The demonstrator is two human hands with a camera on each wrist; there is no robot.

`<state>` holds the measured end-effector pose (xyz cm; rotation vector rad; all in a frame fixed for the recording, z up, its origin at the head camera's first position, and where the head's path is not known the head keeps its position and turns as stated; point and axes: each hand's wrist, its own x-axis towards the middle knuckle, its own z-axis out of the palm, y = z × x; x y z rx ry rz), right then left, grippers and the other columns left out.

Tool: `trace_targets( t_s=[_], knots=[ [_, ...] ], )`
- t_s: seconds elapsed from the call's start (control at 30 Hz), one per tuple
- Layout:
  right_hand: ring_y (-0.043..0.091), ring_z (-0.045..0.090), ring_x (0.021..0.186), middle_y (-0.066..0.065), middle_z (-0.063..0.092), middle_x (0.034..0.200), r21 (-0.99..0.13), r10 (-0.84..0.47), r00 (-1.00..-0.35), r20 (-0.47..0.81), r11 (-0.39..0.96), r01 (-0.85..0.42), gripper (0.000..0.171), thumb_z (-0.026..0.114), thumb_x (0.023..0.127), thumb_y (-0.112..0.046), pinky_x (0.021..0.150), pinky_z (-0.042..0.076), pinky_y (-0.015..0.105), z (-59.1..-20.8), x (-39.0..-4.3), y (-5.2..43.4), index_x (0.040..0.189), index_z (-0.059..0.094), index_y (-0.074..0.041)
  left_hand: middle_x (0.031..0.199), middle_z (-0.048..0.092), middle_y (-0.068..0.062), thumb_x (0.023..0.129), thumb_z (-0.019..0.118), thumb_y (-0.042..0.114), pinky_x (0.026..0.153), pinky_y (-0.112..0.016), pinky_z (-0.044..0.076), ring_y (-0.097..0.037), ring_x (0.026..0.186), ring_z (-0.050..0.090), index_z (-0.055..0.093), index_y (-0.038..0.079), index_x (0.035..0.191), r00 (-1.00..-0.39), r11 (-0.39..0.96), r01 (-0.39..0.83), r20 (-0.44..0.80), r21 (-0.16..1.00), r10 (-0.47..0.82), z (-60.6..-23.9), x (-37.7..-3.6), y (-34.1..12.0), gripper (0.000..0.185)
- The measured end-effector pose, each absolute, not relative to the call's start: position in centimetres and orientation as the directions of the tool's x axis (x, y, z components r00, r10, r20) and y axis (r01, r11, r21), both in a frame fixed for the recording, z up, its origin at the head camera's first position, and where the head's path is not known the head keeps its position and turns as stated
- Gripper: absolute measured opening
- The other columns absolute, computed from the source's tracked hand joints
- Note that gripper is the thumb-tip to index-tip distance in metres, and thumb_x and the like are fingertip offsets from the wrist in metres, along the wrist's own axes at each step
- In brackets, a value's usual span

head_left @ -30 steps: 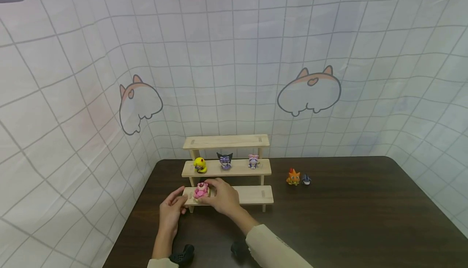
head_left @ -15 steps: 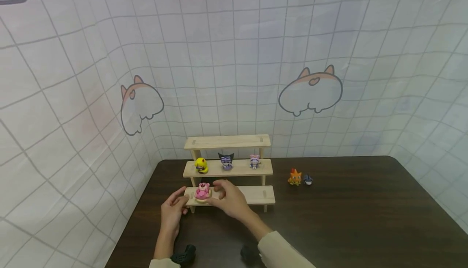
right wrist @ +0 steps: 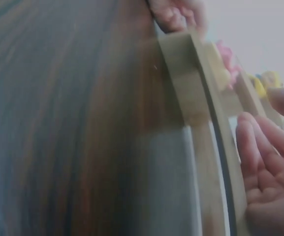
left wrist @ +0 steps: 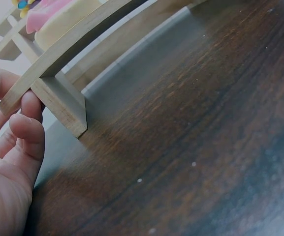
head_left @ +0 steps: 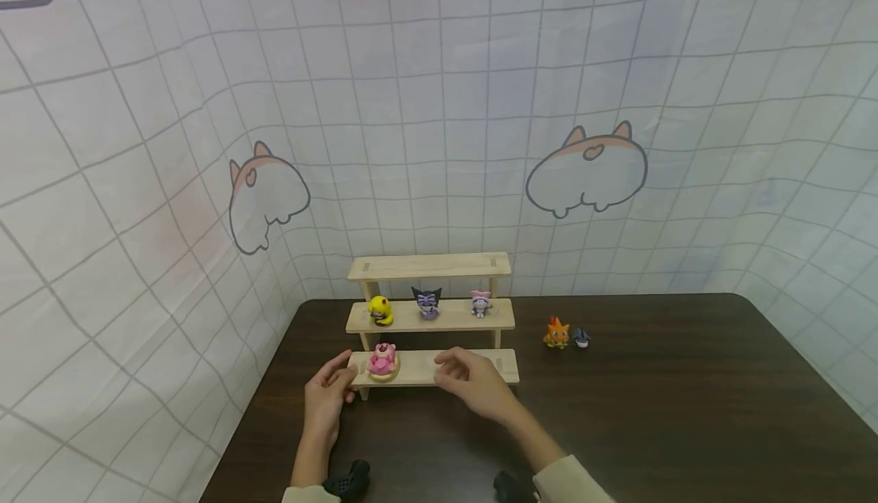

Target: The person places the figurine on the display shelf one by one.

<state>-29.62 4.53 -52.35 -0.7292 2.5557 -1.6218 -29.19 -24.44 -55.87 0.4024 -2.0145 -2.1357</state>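
A pink bear figure (head_left: 382, 360) sits on a cream base on the lowest step of a three-step wooden shelf (head_left: 415, 366), near its left end. My left hand (head_left: 341, 376) pinches that step's left end, thumb on top and fingers (left wrist: 27, 129) curled against the board (left wrist: 73, 44) from below. My right hand (head_left: 447, 364) hovers over the middle of the lowest step, fingers relaxed and holding nothing, a hand's width right of the pink figure. The right wrist view shows its fingers (right wrist: 260, 147) beside the step's edge (right wrist: 196, 93).
The middle step carries a yellow figure (head_left: 379, 310), a black-eared purple figure (head_left: 427, 302) and a small lilac figure (head_left: 481, 303). An orange figure (head_left: 556, 333) and a small blue-grey one (head_left: 580, 338) stand on the dark table (head_left: 652, 411) right of the shelf. A grid-patterned cloth backdrop surrounds the table.
My right hand has let go of the pink figure and moved right along the lowest step. The figure stays where it was set. My left hand has kept its hold.
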Motion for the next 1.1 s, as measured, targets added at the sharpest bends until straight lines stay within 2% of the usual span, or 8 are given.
trace_targets(
  t_s=[0.23,0.33,0.53,0.67,0.93,1.1],
  knots=[
    [0.011,0.066,0.094,0.006,0.073,0.105,-0.886,-0.462,-0.867,0.189,0.301,-0.353,0.032,0.067,0.1,-0.026,0.083,0.053,0.025,-52.2,-30.0,7.8,0.123,0.068,-0.004,0.08,0.069,0.009,0.099,0.065,0.011,0.058,-0.019,0.047,-0.008,0.066,0.059,0.06,0.007,0.141,-0.947,-0.07,-0.053,-0.073,0.996,-0.312,-56.0,-29.2,-24.5,0.042],
    [0.016,0.067,0.097,0.012,0.072,0.108,-0.91,-0.509,-0.846,0.156,0.259,-0.324,0.035,0.067,0.1,-0.023,0.085,0.055,0.026,-52.0,-30.3,9.1,0.126,0.065,0.0,0.08,0.069,0.01,0.099,0.065,0.011,0.058,-0.019,0.047,-0.008,0.066,0.059,0.06,0.007,0.141,-0.947,-0.067,-0.049,-0.068,0.996,-0.313,-56.0,-29.2,-24.5,0.042],
    [0.024,0.071,0.101,0.022,0.069,0.112,-0.953,-0.562,-0.821,0.102,0.182,-0.243,0.041,0.063,0.102,-0.019,0.088,0.06,0.038,-51.1,-30.7,12.2,0.134,0.058,0.007,0.081,0.07,0.01,0.099,0.065,0.012,0.059,-0.02,0.047,-0.008,0.067,0.058,0.06,0.007,0.141,-0.949,-0.067,-0.051,-0.069,0.996,-0.307,-56.0,-29.2,-24.5,0.042],
    [0.025,0.072,0.098,0.026,0.069,0.111,-0.96,-0.553,-0.828,0.093,0.17,-0.221,0.042,0.062,0.103,-0.019,0.086,0.06,0.046,-50.3,-31.0,14.5,0.133,0.056,0.01,0.082,0.07,0.01,0.1,0.065,0.013,0.059,-0.019,0.047,-0.008,0.068,0.058,0.06,0.008,0.141,-0.949,-0.063,-0.051,-0.068,0.997,-0.307,-56.0,-29.3,-24.5,0.042],
    [0.021,0.071,0.098,0.027,0.067,0.116,-0.938,-0.429,-0.894,0.13,0.24,-0.251,0.033,0.063,0.103,-0.021,0.089,0.058,0.039,-49.0,-31.3,18.8,0.126,0.062,0.002,0.082,0.07,0.011,0.1,0.065,0.012,0.058,-0.02,0.047,-0.007,0.067,0.058,0.06,0.008,0.141,-0.948,-0.066,-0.055,-0.073,0.996,-0.309,-56.0,-29.3,-24.5,0.042],
    [0.023,0.07,0.101,0.025,0.068,0.117,-0.931,-0.243,-0.954,0.174,0.275,-0.24,0.034,0.062,0.103,-0.027,0.088,0.057,0.033,-48.8,-31.4,20.8,0.126,0.063,-0.002,0.082,0.07,0.01,0.1,0.065,0.012,0.058,-0.02,0.047,-0.008,0.067,0.058,0.06,0.008,0.141,-0.948,-0.064,-0.057,-0.074,0.996,-0.311,-56.1,-29.2,-24.5,0.042]
  ],
)
